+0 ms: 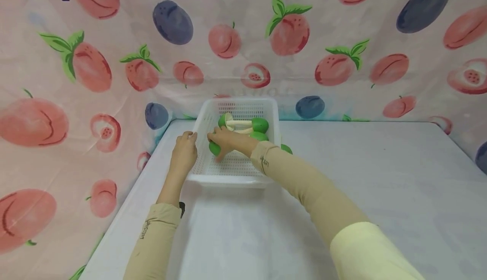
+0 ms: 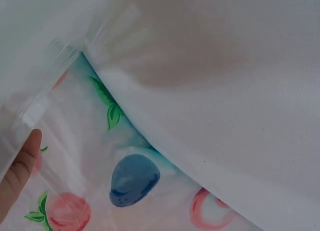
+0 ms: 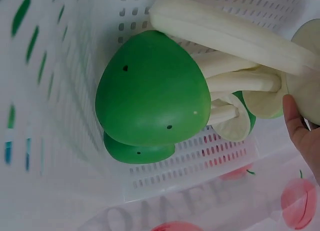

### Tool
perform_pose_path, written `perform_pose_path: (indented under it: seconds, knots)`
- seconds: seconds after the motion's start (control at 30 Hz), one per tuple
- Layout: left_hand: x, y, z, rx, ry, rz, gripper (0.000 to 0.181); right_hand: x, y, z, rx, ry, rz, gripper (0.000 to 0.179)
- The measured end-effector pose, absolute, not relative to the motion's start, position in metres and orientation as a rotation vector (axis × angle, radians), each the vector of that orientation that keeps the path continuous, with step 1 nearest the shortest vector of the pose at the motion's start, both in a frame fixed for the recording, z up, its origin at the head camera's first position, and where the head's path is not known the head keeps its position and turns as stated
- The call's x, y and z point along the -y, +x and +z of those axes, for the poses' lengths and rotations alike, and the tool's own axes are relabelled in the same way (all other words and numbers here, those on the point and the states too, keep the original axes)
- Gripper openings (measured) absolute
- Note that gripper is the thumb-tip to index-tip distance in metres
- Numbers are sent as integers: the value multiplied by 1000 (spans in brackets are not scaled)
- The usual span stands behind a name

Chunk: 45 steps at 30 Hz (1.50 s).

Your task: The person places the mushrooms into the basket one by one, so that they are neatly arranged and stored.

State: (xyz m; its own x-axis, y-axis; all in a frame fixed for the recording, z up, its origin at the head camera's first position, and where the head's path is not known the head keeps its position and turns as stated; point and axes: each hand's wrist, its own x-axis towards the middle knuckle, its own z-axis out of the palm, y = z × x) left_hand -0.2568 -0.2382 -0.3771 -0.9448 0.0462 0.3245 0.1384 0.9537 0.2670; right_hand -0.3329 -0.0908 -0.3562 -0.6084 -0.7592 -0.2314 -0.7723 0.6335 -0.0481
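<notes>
A white perforated plastic basket (image 1: 224, 179) stands on the table with several mushroom-shaped pieces inside. They have green domed caps (image 3: 152, 88) with small dark holes and long cream stems (image 3: 215, 28). Inside the basket, my right hand (image 1: 224, 141) holds one mushroom-shaped piece by its cap (image 1: 214, 148). The right wrist view shows fingertips against the pale underside (image 3: 306, 83) of that cap, its stem reaching left. My left hand (image 1: 184, 153) touches the basket's left side from outside. One extended finger (image 2: 22, 163) shows along the wall in the left wrist view; its other fingers are hidden there.
The table (image 1: 361, 178) is covered in white and extends to the right. A fruit-print cloth (image 1: 228, 17) hangs behind and to the left, near the basket. Another green piece (image 1: 286, 149) shows by the basket's right side, partly hidden by the right sleeve.
</notes>
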Motion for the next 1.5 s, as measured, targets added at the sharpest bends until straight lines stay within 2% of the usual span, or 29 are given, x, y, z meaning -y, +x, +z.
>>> perform_pose_path:
  seconds: [0.33, 0.57, 0.77, 1.03, 1.33, 1.5]
  knots:
    - [238, -257, -378, 2799, -157, -390, 38, 92, -331, -357, -2542, -1228, 205, 77]
    - [239, -256, -377, 2793, -135, -417, 39, 93, -334, -358, -2557, -1229, 140, 61]
    - [240, -256, -379, 2797, -137, -423, 39, 100, -330, -364, -2576, -1178, 113, 73]
    - [237, -256, -378, 2808, -140, -419, 39, 103, -330, -362, -2612, -1209, -23, 59]
    - [236, -256, -377, 2795, -150, -396, 39, 106, -329, -359, -2637, -1173, 173, 76]
    - [238, -257, -377, 2796, -147, -388, 39, 108, -329, -358, -2625, -1167, 208, 76]
